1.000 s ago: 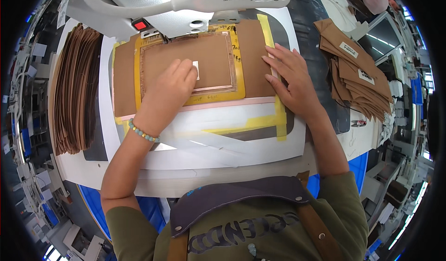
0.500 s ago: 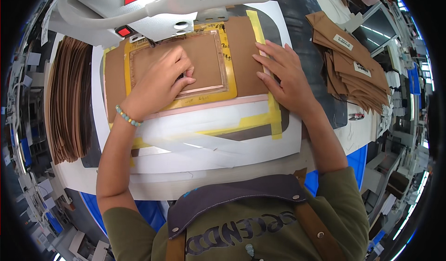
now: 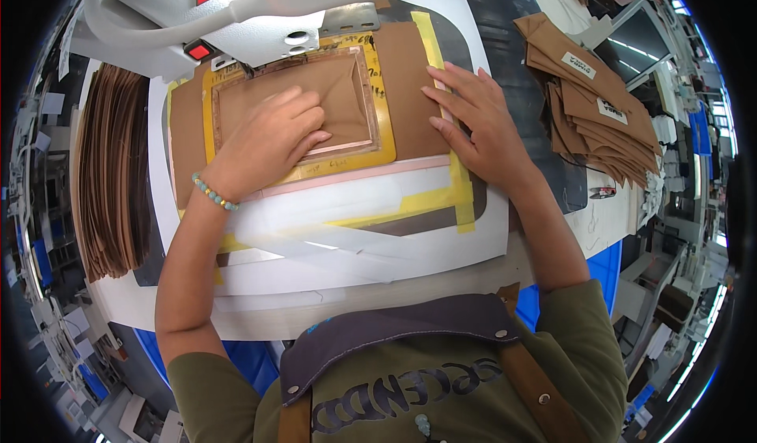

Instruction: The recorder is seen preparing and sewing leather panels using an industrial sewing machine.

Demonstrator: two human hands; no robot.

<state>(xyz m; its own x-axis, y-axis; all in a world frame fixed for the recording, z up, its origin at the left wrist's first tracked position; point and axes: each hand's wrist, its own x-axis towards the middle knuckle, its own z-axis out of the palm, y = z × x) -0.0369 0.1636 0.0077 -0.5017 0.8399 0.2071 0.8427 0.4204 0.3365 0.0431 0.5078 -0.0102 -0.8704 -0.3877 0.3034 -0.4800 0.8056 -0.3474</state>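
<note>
A yellow rectangular frame (image 3: 385,131) lies on a flat brown fabric piece (image 3: 414,88) under the white machine head. My left hand (image 3: 272,131), a beaded bracelet at its wrist, is inside the frame with curled fingers closed on the brown fabric. Creases spread from those fingers across the framed fabric toward the upper right corner. Its fingertips are partly hidden by the hand itself. My right hand (image 3: 481,127) rests with fingers spread at the fabric's right edge, over a yellow tape strip (image 3: 426,37).
Folded brown fabric pieces stand in a tall stack (image 3: 114,175) at the left. More brown pieces with white labels (image 3: 579,104) lie at the right, near a dark screen (image 3: 635,44). The white machine head (image 3: 260,37) overhangs the frame's far edge. A white sheet (image 3: 315,265) lies nearer me.
My left hand has flattened lower onto the framed fabric, and creases now show where it was smooth. My right hand stays at the right edge. The whole view has shifted slightly.
</note>
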